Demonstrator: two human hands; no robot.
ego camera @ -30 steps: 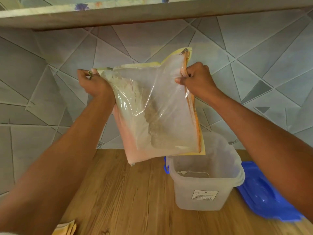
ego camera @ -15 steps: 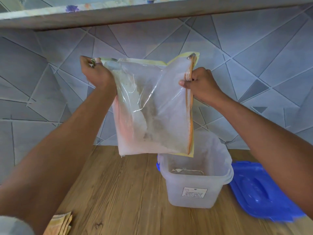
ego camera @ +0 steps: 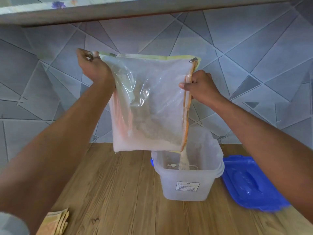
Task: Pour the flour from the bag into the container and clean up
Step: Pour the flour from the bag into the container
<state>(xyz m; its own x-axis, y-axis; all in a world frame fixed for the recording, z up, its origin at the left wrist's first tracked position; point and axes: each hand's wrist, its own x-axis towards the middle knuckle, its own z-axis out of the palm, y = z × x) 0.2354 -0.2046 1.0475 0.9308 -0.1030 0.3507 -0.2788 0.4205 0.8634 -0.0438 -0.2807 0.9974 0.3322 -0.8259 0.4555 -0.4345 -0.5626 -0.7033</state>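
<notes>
A clear plastic zip bag (ego camera: 152, 106) with an orange zipper edge hangs in the air, holding tan flour in its lower part. My left hand (ego camera: 93, 68) grips its upper left corner. My right hand (ego camera: 199, 87) pinches the zipper edge on the right. A thin stream of flour (ego camera: 183, 160) falls from the bag's lower right corner into the translucent white container (ego camera: 184, 187) standing on the wooden counter just below. A little flour lies on the container's bottom.
A blue lid (ego camera: 250, 182) lies on the counter to the right of the container. Folded tan cloths (ego camera: 55, 223) sit at the near left edge. A tiled wall (ego camera: 254, 65) rises behind, with a shelf (ego camera: 135, 12) overhead.
The bag has been raised and stretched wider between both hands. Its flour slid down to the lower right corner and now streams into the container.
</notes>
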